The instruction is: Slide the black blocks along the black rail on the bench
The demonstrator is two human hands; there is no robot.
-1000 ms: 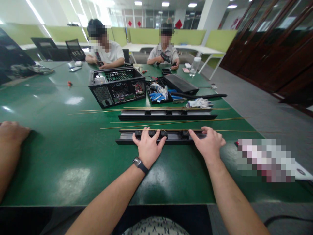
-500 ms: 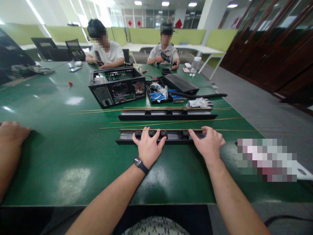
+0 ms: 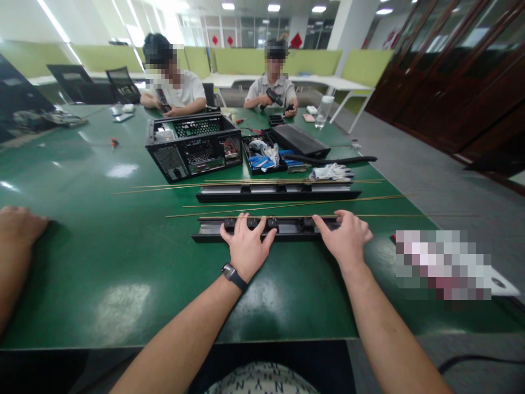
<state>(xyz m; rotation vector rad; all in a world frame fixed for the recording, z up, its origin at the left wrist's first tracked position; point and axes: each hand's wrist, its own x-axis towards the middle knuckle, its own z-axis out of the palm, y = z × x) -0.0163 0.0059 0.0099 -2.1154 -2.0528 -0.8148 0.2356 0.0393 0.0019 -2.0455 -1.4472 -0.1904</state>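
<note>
A black channel-shaped rail [image 3: 287, 237] lies crosswise on the green table in front of me, with several small black blocks [image 3: 306, 224] inside it. My left hand [image 3: 249, 241], wearing a watch [image 3: 233, 274], rests on the rail with fingers spread across the left-hand blocks. My right hand [image 3: 348, 232] is at the rail's right end. Its thumb reaches the rightmost block and its other fingers curl over the rail, partly hiding that end. A thin brass-coloured rod [image 3: 394, 215] runs along the rail's far edge, passing behind both hands.
Beyond lies a second black rail [image 3: 279, 196] with more thin rods. Further back are an open computer case [image 3: 192, 148], a tray with gloves [image 3: 264, 158], and a water bottle [image 3: 324, 112]. Two people sit opposite. Another person's hand [image 3: 22, 221] rests at left.
The whole view has shifted slightly, so everything appears a little further left. Both hands keep the same places on the rail.
</note>
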